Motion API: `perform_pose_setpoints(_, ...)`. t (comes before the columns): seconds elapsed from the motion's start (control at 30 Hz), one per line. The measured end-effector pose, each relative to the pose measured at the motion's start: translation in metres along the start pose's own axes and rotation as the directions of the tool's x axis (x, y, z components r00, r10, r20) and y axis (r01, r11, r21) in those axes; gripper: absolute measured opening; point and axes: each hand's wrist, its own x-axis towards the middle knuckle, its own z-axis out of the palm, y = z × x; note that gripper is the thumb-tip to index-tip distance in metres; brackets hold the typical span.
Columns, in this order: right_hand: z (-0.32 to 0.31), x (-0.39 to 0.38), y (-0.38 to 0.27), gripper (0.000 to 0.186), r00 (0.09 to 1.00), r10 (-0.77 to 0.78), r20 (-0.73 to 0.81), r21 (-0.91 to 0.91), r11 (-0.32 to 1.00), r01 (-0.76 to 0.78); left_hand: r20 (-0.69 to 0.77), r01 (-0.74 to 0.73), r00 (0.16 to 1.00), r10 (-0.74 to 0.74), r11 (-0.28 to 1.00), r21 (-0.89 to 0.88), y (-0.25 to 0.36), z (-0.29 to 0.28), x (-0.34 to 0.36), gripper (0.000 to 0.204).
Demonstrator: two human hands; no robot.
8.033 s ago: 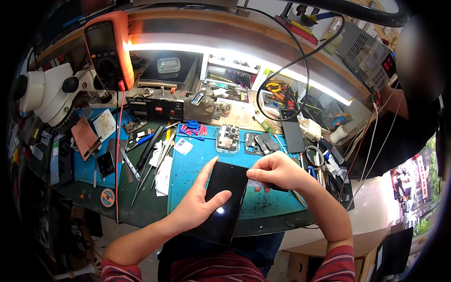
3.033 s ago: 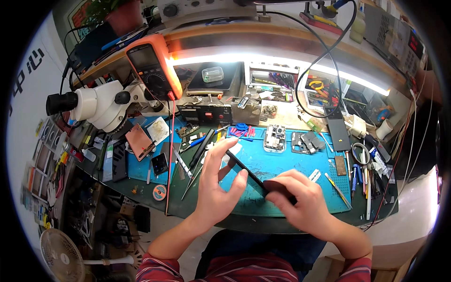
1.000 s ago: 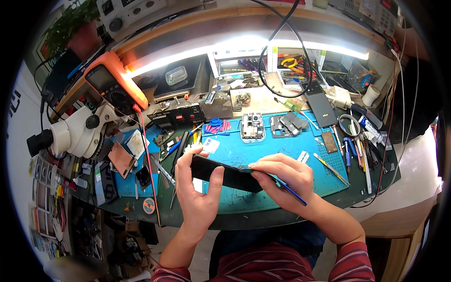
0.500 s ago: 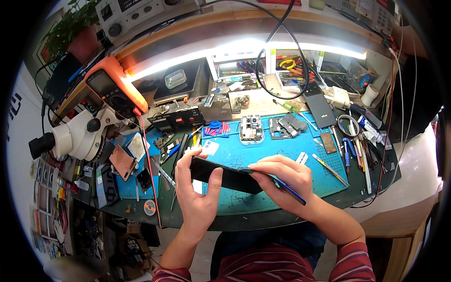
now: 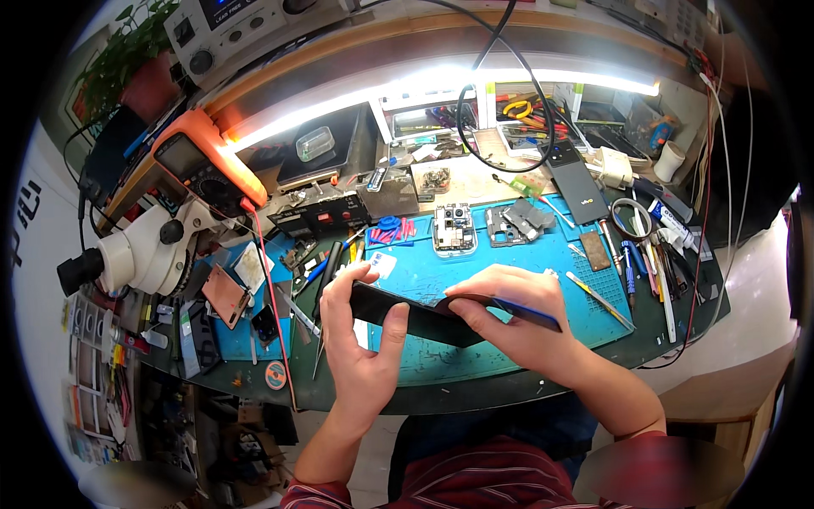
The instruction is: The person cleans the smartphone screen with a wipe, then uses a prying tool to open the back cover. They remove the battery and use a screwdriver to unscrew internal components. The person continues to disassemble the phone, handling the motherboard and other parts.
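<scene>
My left hand (image 5: 360,356) grips a black phone (image 5: 432,328) held up on its long edge, fingers behind it and thumb on the near face. My right hand (image 5: 530,343) is closed on a thin, dark flat piece with a blue edge (image 5: 530,317), pinched against the phone's upper edge near its right part. Both are held over the blue mat (image 5: 419,366). Beyond them on the mat are an opened phone in a clear tray (image 5: 455,227), loose grey phone parts (image 5: 517,222) and blue and pink picks (image 5: 390,229). What my left fingertips touch behind the phone is hidden.
A white microscope (image 5: 136,254) and orange multimeter (image 5: 199,165) stand at left. A dark phone (image 5: 575,185), brush-like tools (image 5: 600,301), tubes (image 5: 666,220) and hanging cables (image 5: 715,110) are at right. Another person's dark shape (image 5: 738,161) is at the right edge.
My right hand and the thin piece have shifted slightly up, the piece now lying flatter. The phone has moved slightly right. Earlier, the phone was screen-up; it is now on edge.
</scene>
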Motion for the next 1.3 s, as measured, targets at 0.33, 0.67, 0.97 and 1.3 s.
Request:
perform_pose_setpoints(0.33,0.010,-0.001,-0.004,0.017,0.995,-0.049,-0.083,-0.074,0.996,0.043,0.023,-0.088,0.996,0.088,0.996,0.024,0.002,0.005,0.005,0.052)
perform_pose_setpoints(0.67,-0.015,-0.016,0.003,0.014,0.965,0.261,0.011,0.193,0.947,-0.258,0.092,-0.126,0.989,0.117,0.988,0.093,-0.004,0.007,0.012,0.052)
perform_pose_setpoints(0.97,-0.020,-0.024,0.008,0.014,0.960,0.280,0.009,0.118,0.953,-0.279,0.071,-0.059,0.996,0.053,0.994,0.089,-0.015,0.007,0.013,0.051)
perform_pose_setpoints(1.3,-0.026,-0.028,0.009,0.015,0.982,0.188,0.021,0.012,0.982,-0.188,0.078,-0.095,0.993,0.087,0.990,0.102,-0.015,0.009,0.014,0.051)
